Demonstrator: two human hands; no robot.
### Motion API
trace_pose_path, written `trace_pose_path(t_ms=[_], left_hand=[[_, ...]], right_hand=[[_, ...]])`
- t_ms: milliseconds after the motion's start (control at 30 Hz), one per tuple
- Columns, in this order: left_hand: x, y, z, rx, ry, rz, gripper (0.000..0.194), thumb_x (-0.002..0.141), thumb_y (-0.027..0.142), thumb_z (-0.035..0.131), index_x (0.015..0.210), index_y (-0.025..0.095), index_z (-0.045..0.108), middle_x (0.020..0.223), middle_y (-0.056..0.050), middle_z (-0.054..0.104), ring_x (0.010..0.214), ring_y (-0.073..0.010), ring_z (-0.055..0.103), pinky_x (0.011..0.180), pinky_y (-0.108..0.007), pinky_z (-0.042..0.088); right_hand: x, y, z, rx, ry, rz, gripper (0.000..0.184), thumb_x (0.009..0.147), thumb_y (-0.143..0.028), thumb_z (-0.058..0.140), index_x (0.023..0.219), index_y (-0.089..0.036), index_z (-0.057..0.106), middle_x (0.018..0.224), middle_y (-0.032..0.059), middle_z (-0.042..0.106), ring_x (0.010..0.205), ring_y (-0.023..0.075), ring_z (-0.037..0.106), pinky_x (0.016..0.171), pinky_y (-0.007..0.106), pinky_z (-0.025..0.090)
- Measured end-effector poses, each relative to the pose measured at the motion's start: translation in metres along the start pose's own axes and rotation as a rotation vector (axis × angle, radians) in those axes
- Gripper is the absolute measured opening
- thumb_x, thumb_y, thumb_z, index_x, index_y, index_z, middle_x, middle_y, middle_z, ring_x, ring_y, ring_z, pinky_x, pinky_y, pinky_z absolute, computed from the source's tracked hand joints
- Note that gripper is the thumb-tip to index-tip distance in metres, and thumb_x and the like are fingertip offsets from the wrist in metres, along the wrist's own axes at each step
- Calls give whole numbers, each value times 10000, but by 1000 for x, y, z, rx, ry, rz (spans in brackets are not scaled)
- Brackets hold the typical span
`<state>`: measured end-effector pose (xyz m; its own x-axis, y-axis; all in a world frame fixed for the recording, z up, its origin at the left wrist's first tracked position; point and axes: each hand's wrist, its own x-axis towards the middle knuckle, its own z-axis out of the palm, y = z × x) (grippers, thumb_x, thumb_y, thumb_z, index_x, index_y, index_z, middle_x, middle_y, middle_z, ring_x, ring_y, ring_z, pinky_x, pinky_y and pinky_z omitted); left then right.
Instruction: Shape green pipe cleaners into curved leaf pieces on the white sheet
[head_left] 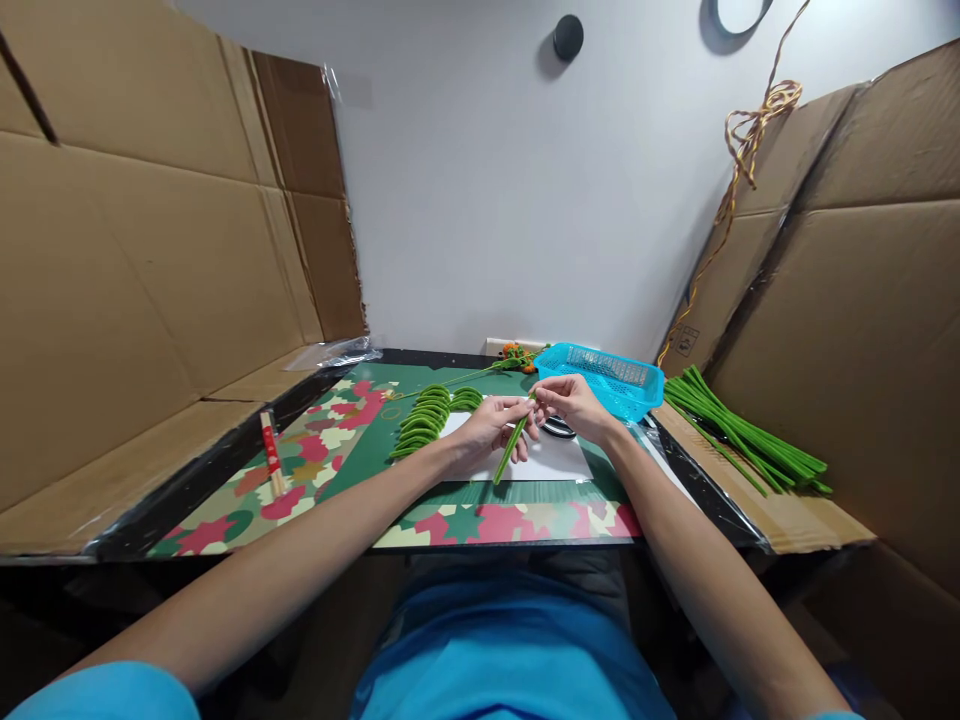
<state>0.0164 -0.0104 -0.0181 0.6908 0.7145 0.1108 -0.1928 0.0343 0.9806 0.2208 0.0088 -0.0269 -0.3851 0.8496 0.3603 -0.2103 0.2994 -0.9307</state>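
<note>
Both of my hands meet over a white sheet of paper [555,466] on the table. My left hand [489,428] is closed round a green pipe cleaner [510,452], which slants down toward me and appears folded double. At its upper end, my right hand [571,402] pinches it between thumb and fingers. Left of my hands lies a row of curved green pipe cleaners [424,422], with a smaller group of curved pipe cleaners [466,399] beside it. A black-rimmed round object [559,427] is partly hidden under my right hand.
A blue plastic basket [651,388] stands behind my right hand, beside an orange flower [517,353] with a green stem. Straight green pipe cleaners [750,435] lie bundled on cardboard at right. A red-banded packet of sticks [271,455] lies left. Cardboard walls [150,230] flank the table.
</note>
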Motion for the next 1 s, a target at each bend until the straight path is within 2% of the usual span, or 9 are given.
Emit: trace_pose_path(t_ms=[267, 767, 1000], left_hand=[[-3, 3, 0, 12, -8, -1, 386, 880, 473, 796, 870, 110, 665, 732, -71, 730, 461, -146, 669, 463, -238, 553], [-3, 4, 1, 48, -20, -24, 409, 880, 494, 790, 886, 95, 703, 699, -74, 724, 448, -137, 643, 457, -232, 532], [-3, 1, -2, 147, -9, 10, 480, 863, 580, 775, 898, 106, 710, 743, -97, 744, 464, -138, 650, 441, -214, 493]], right_hand=[[1, -2, 3, 5, -16, -9, 440, 726, -534, 916, 895, -145, 797, 712, 40, 733, 608, 154, 663, 597, 267, 516], [1, -2, 3, -3, -46, 15, 452, 726, -564, 909, 838, -147, 775, 670, 29, 714, 556, 140, 639, 571, 261, 536], [1, -1, 3, -16, -45, 16, 437, 729, -555, 907, 830, -152, 771, 672, 35, 723, 553, 143, 644, 567, 262, 533]])
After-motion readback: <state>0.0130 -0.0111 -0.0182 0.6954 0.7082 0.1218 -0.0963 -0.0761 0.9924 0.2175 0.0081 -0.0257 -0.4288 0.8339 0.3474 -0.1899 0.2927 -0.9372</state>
